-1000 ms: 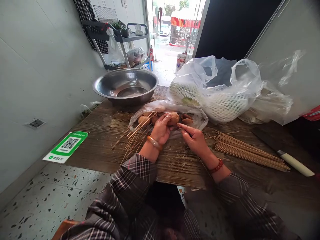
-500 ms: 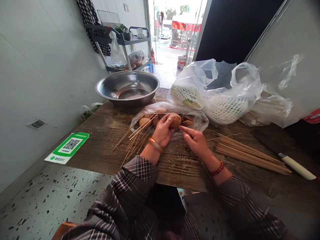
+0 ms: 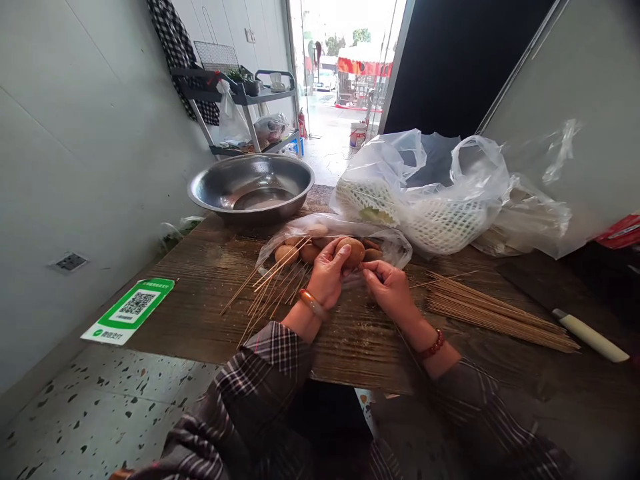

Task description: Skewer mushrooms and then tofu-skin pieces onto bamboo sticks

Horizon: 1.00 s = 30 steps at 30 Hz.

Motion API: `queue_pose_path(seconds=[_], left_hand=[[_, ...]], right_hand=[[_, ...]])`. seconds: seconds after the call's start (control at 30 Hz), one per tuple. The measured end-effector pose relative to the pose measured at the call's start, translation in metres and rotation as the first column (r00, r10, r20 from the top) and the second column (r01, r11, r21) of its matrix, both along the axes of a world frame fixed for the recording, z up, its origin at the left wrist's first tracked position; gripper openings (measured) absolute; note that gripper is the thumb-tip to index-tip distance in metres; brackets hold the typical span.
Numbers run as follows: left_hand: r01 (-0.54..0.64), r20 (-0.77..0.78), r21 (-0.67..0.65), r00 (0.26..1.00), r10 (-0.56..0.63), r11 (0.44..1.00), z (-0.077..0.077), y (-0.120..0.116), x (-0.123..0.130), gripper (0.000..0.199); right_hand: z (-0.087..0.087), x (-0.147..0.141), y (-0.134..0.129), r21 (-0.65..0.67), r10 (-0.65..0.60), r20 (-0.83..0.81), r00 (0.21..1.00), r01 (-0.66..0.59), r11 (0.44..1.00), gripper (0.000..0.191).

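Note:
A round brown food piece (image 3: 354,252) is gripped in my left hand (image 3: 327,272), above the front edge of an open clear plastic bag (image 3: 400,250). My right hand (image 3: 393,290) pinches a thin wooden skewer at the lower right of that piece; most of the skewer is hidden or hard to make out. More brown pieces (image 3: 287,255) lie in the bag, several with skewers (image 3: 270,283) sticking out toward the front left. To the right of my right hand lies a bundle of loose skewers (image 3: 495,310) on the wooden table (image 3: 200,327).
A steel basin (image 3: 200,193) stands at the back left of the table. White plastic bags with netted produce (image 3: 445,220) sit behind the clear bag. At the right lies a knife (image 3: 593,335). A green QR card (image 3: 133,310) is at the left edge.
The whole view has shifted slightly, with the scene lower in the frame. Both hands stay together at the brown piece, and my right fingers are slightly nearer to it.

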<state>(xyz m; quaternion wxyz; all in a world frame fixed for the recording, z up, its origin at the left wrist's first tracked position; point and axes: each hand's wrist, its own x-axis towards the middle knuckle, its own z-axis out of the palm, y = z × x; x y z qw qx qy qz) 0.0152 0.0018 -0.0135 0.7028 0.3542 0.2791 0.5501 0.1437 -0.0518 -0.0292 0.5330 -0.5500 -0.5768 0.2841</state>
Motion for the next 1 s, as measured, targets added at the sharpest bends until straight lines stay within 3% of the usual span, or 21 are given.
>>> queue_pose_path(seconds=[0.33,0.7,0.77,0.9,1.0], left_hand=[[0.008,-0.008,0.007,1.0,-0.008,1.0,0.006,-0.007,0.001,0.048],[0.209,0.063,-0.001,0.976,-0.209,0.978,0.014,-0.004,-0.01,0.062],[0.187,0.051,-0.003,0.981,-0.187,0.982,0.015,-0.004,-0.01,0.062],[0.036,0.045,-0.022,0.998,-0.035,0.999,0.016,0.002,-0.015,0.065],[-0.013,0.053,-0.014,0.999,0.014,1.0,0.016,0.006,-0.02,0.057]], right_hand=[[0.002,0.0,-0.002,0.036,-0.048,0.02,0.999,0.048,0.998,0.024],[0.008,-0.003,-0.007,-0.013,-0.027,-0.039,0.999,0.026,1.0,0.027],[0.01,-0.002,-0.007,-0.02,-0.005,-0.059,0.998,0.004,1.0,0.028],[0.013,-0.001,-0.01,-0.068,0.1,-0.064,0.993,-0.104,0.992,0.035],[0.011,-0.002,-0.012,-0.101,0.142,-0.069,0.988,-0.148,0.984,0.039]])
